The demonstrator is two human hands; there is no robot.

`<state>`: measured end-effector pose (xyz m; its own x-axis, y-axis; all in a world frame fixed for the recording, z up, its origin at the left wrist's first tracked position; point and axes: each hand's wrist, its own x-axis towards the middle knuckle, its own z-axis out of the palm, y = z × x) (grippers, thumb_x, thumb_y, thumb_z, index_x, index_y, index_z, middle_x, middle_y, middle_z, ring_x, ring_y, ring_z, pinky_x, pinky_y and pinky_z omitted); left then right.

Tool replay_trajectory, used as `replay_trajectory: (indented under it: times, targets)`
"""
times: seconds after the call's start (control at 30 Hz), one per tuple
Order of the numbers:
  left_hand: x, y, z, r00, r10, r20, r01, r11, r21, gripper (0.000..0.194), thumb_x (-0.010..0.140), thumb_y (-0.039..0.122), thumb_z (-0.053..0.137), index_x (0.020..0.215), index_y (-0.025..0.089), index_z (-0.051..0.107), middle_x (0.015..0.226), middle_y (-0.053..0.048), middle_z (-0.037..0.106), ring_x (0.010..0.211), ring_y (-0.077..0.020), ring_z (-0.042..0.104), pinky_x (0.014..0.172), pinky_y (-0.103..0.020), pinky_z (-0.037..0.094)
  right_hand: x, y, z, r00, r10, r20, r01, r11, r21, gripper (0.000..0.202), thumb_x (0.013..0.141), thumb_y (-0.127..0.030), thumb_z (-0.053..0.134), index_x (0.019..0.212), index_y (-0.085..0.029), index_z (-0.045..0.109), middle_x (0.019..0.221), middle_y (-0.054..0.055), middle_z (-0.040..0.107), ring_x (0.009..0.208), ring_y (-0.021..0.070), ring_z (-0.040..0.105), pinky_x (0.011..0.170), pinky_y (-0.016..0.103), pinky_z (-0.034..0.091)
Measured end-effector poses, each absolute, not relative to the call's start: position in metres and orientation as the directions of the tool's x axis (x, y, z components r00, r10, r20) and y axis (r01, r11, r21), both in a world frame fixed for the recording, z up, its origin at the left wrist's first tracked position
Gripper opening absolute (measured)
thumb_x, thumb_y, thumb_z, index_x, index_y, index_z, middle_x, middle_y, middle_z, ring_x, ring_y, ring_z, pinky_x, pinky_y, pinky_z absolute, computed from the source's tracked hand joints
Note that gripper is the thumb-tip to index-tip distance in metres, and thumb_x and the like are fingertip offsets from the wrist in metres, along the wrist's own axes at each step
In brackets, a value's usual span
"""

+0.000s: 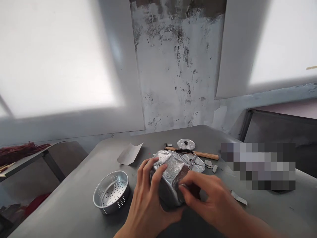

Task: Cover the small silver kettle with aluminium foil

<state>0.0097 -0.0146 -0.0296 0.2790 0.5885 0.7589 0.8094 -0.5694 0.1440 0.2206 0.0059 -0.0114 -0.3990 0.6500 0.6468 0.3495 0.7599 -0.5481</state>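
Note:
A dented, shiny metal pot [170, 168] lies tilted on the table, its crumpled base facing up and towards me. My left hand [148, 191] is wrapped around its left side, fingers over the upper edge and thumb below. With thumb and fingertips pinched together, my right hand [205, 190] presses against the pot's lower right surface. Whatever small thing sits in that pinch is mostly hidden. Behind the pot's rim a black handle [184, 151] shows.
Left stands a perforated steamer basket [97, 195]; behind it lies a curled grey sheet [129, 154]. Beyond the pot are a wooden-handled hammer [205, 155], a round lid with a black knob [186, 144] and another shiny disc [198, 164]. Torn grey scraps [239, 198] lie right.

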Motion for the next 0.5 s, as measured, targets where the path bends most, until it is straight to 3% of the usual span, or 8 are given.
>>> replay_trajectory:
  times: [0.07, 0.2, 0.37, 0.5]
  targets:
    - [0.0093, -0.0148, -0.029, 0.265, 0.591, 0.761, 0.811, -0.564, 0.155, 0.1, 0.06, 0.021, 0.086, 0.149, 0.024, 0.04, 0.153, -0.019, 0.044, 0.14, -0.0424, 0.046, 0.102, -0.062, 0.058, 0.2202, 0.0054, -0.0127, -0.432, 0.632, 0.644, 0.317, 0.774, -0.547, 0.013, 0.096, -0.014, 0.057, 0.085, -0.023, 0.059, 0.068, -0.005, 0.062, 0.056, 0.0106, 0.056, 0.055, 0.021, 0.045]
    - [0.0106, -0.0157, -0.0276, 0.281, 0.592, 0.755, 0.804, -0.575, 0.151, 0.105, 0.057, 0.025, 0.091, 0.148, 0.025, 0.039, 0.152, -0.018, 0.044, 0.14, -0.0437, 0.045, 0.104, -0.066, 0.056, 0.2228, 0.0064, -0.0122, -0.301, 0.635, 0.711, 0.397, 0.762, -0.512, 0.017, 0.098, -0.017, 0.056, 0.083, -0.024, 0.059, 0.064, -0.006, 0.058, 0.055, 0.0111, 0.055, 0.054, 0.022, 0.045]
    - [0.0111, -0.0163, -0.0274, 0.278, 0.589, 0.759, 0.798, -0.581, 0.159, 0.101, 0.061, 0.023, 0.088, 0.148, 0.026, 0.038, 0.152, -0.019, 0.044, 0.141, -0.0432, 0.045, 0.104, -0.064, 0.056, 0.2228, 0.0045, -0.0137, -0.419, 0.576, 0.702, 0.361, 0.815, -0.454, 0.013, 0.096, -0.016, 0.057, 0.087, -0.024, 0.06, 0.067, -0.005, 0.063, 0.055, 0.011, 0.058, 0.054, 0.021, 0.047]
    - [0.0103, -0.0152, -0.0286, 0.268, 0.594, 0.759, 0.802, -0.574, 0.166, 0.105, 0.057, 0.025, 0.091, 0.149, 0.028, 0.039, 0.153, -0.017, 0.044, 0.14, -0.0424, 0.046, 0.105, -0.062, 0.056, 0.2227, 0.0049, -0.0139, -0.32, 0.607, 0.728, 0.416, 0.78, -0.467, 0.016, 0.099, -0.019, 0.057, 0.084, -0.024, 0.06, 0.063, -0.005, 0.061, 0.052, 0.0118, 0.057, 0.052, 0.022, 0.046]
